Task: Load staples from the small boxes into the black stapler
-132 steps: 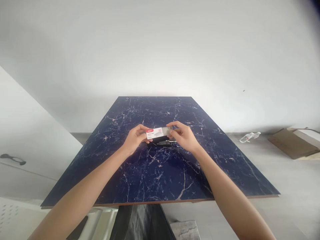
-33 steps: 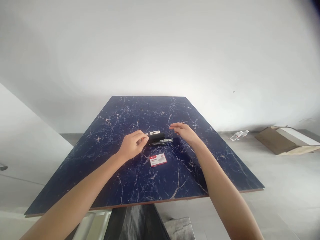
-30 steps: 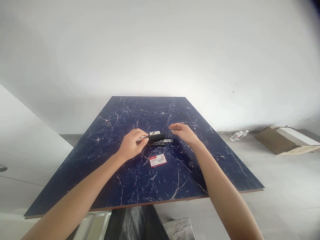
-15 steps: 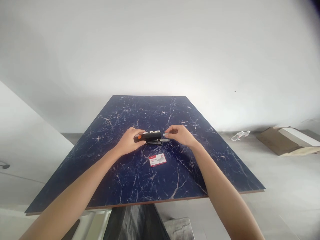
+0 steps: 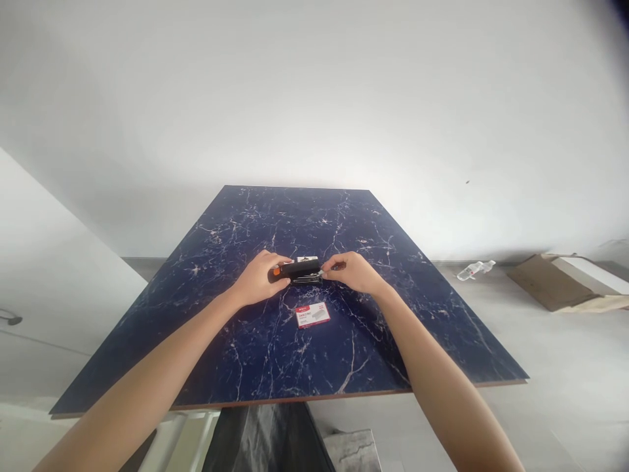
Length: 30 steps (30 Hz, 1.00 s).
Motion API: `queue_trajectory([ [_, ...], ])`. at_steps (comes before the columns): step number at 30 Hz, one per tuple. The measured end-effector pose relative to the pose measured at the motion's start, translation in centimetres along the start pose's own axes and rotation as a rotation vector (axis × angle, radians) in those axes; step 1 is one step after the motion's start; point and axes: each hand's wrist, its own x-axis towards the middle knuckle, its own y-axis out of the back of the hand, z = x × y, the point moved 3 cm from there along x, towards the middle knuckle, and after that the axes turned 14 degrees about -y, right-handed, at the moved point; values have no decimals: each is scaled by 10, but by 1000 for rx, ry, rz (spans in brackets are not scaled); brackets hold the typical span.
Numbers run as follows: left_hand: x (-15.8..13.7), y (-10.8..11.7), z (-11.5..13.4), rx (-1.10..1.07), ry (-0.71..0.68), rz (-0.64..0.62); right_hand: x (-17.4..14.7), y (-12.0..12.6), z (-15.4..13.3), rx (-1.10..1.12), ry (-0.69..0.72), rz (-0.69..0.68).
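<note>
A black stapler (image 5: 297, 271) with an orange end lies at the middle of the dark blue marbled table (image 5: 236, 341). My left hand (image 5: 258, 284) grips its left, orange end. My right hand (image 5: 352, 272) pinches the stapler's right end, where a small silvery piece shows between the fingertips. A small red and white box (image 5: 312, 315) lies flat on the table just in front of the stapler, touched by neither hand.
A white wall stands behind the table. On the grey floor to the right lie a clear plastic bottle (image 5: 474, 269) and flattened cardboard (image 5: 565, 283). A white unit (image 5: 44, 308) is at the left, and a dark object (image 5: 268, 439) is under the table's near edge.
The red and white box, held in both hands earlier, now lies on the table. My left hand took hold of the stapler's left end and my right hand closed in on its right end.
</note>
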Motion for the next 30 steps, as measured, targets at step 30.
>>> queue_trajectory([
  [30,1,0,-5,-27,92,-66,-45,-8,-39,-250,25,-199],
])
